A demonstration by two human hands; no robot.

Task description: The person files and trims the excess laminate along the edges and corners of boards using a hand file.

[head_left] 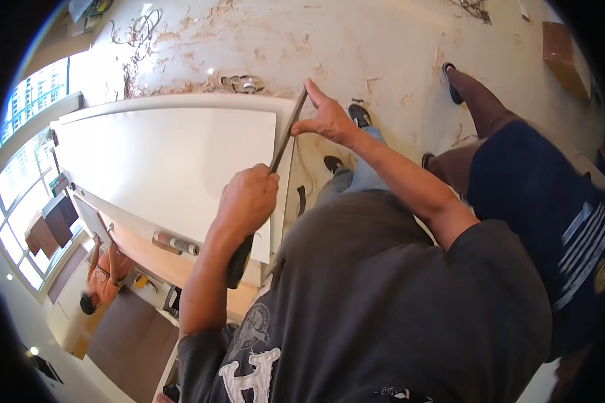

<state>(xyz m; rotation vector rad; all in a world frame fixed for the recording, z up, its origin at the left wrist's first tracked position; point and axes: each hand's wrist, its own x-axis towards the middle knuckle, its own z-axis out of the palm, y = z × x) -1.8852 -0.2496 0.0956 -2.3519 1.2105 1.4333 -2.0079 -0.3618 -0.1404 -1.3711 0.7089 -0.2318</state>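
Observation:
A long, dark, flat file (286, 146) slants along the near edge of a white panel (168, 164). My left hand (249, 198) is closed around it toward its handle end; a black and yellow handle (238, 262) shows below my wrist. At the other end, my right hand (326, 121) steadies the file with thumb and forefinger, the thumb lower along it and the forefinger by the tip. The palm side of my left hand is hidden. The panel lies flat on a larger pale board (286, 107).
A person in a navy top (524, 174) stands close on my right. Another person in orange (104, 275) works at lower left. Rolled tubes (175, 243) lie beside the panel. Cables (138, 30) and scraps litter the floor; a brown box (563, 57) stands at upper right.

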